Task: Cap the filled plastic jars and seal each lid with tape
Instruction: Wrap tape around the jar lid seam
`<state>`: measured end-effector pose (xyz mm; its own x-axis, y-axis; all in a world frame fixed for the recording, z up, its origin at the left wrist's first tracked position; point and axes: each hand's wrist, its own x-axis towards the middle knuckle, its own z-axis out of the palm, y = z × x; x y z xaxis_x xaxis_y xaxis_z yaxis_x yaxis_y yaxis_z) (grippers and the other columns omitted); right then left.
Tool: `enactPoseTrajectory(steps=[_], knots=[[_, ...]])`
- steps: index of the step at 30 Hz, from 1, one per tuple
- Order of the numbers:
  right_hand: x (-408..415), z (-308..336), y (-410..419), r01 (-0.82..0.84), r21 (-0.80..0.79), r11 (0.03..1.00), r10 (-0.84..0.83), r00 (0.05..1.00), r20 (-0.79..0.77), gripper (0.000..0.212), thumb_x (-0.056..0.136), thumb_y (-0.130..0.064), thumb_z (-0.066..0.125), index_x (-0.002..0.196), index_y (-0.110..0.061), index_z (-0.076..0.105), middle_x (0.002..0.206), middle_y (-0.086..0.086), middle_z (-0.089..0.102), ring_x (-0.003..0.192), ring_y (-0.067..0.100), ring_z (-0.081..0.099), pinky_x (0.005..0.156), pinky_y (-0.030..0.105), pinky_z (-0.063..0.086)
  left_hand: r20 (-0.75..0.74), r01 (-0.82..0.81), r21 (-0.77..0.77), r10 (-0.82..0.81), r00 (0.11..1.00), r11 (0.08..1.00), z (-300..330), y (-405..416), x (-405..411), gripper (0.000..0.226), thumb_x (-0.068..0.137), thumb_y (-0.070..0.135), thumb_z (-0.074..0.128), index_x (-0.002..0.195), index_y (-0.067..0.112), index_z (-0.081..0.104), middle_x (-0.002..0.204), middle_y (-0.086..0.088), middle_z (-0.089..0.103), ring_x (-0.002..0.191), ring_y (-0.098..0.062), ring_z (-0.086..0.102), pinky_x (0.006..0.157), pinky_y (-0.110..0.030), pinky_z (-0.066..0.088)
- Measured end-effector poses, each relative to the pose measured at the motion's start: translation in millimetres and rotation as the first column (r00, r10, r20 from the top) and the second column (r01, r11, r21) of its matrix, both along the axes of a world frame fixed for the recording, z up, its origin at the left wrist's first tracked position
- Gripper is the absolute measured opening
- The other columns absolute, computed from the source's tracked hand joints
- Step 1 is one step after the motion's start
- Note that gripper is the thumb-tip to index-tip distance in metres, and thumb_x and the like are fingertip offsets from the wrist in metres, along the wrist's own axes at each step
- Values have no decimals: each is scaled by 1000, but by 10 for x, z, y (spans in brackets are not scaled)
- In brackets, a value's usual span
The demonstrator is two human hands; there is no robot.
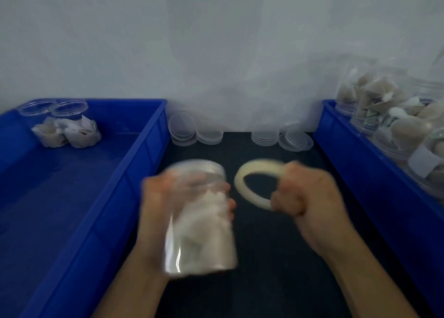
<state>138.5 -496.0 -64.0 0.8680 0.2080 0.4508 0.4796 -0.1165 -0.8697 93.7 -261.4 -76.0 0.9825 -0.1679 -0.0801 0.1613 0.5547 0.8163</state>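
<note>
Bins (pixel 134 168) of blue plastic flank a dark mat (pixel 276 257); the left one holds two open jars (pixel 66 125) in its far corner, the right one filled jars. Mid-mat, the left hand (pixel 153 212) grips a blurred filled jar (pixel 199 221), the right hand (pixel 305 195) a tape roll (pixel 252 173). Lids (pixel 209 135) are stacked at the mat's far edge.

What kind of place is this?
Probably a small packing workshop. Two blue bins flank a dark table, one piled with filled jars, spare lids are stacked behind, and a hand holds tape.
</note>
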Motion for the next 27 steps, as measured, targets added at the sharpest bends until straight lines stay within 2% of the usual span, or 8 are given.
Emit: enactPoseTrajectory(steps=[2, 3, 6, 8, 10, 17, 22, 27], knots=[[65, 35, -121, -2, 448, 894, 92, 980, -179, 51, 103, -29, 50, 52, -24, 44, 47, -12, 30, 42, 5, 28, 49, 26, 30, 79, 231, -368, -218, 973, 900, 28, 97, -34, 82, 79, 54, 82, 134, -3, 66, 128, -26, 68, 108, -38, 71, 97, -50, 59], [83, 5, -161, 43, 482, 875, 76, 971, -225, 50, 101, -34, 49, 52, -26, 45, 48, -10, 32, 43, 8, 29, 51, 27, 32, 123, 237, -325, -208, 970, 915, 29, 110, -25, 83, 82, 57, 78, 136, -4, 66, 131, -25, 68, 112, -37, 71, 100, -50, 58], [136, -259, -100, 174, -215, 961, -204, 971, -123, 45, 99, -44, 55, 62, -19, 56, 57, -5, 52, 51, 8, 46, 56, 29, 40, 69, -12, 30, 10, 998, 999, -74, 10, 38, 75, 70, 56, 84, 120, 1, 78, 119, -26, 74, 98, -36, 76, 88, -52, 63], [159, -453, 31, 148, -618, 772, -163, 986, 31, 47, 103, -48, 54, 66, -20, 57, 65, -7, 57, 64, 8, 54, 60, 28, 41, 18, -74, 175, 72, 997, 982, -144, -95, 71, 61, 82, 48, 74, 121, 0, 75, 119, -31, 72, 100, -43, 74, 91, -59, 61], [172, -538, 122, 109, -714, 692, -80, 994, 74, 48, 100, -53, 53, 64, -22, 58, 75, -11, 56, 79, 5, 52, 67, 31, 44, 33, -121, 297, 116, 993, 947, -177, -156, 75, 66, 77, 50, 75, 122, 3, 69, 113, -27, 74, 98, -44, 72, 89, -60, 61], [90, -465, 137, 47, -616, 786, -60, 998, 0, 36, 101, -58, 42, 80, -39, 64, 92, -15, 59, 94, 2, 55, 81, 28, 46, 151, -204, 457, 151, 977, 865, -207, -198, 84, 54, 56, 48, 86, 101, 25, 68, 101, -13, 77, 86, -31, 75, 77, -48, 63], [-109, -278, 216, -152, -198, 968, 101, 963, -249, 45, 102, -68, 38, 143, -56, 54, 139, -26, 60, 131, -4, 56, 106, 32, 49, 224, -250, 502, 155, 962, 828, -149, -251, 65, 47, 59, 61, 82, 99, 40, 68, 103, 1, 78, 90, -22, 78, 72, -33, 64], [-350, -183, 269, -88, -156, 984, 48, 969, -240, 42, 95, -69, 50, 133, -52, 58, 127, -14, 66, 114, 1, 67, 93, 32, 59, 257, -213, 570, 74, 964, 793, -92, -301, -14, 52, 73, 75, 67, 108, 40, 54, 103, 13, 70, 94, -13, 76, 68, -24, 62]])
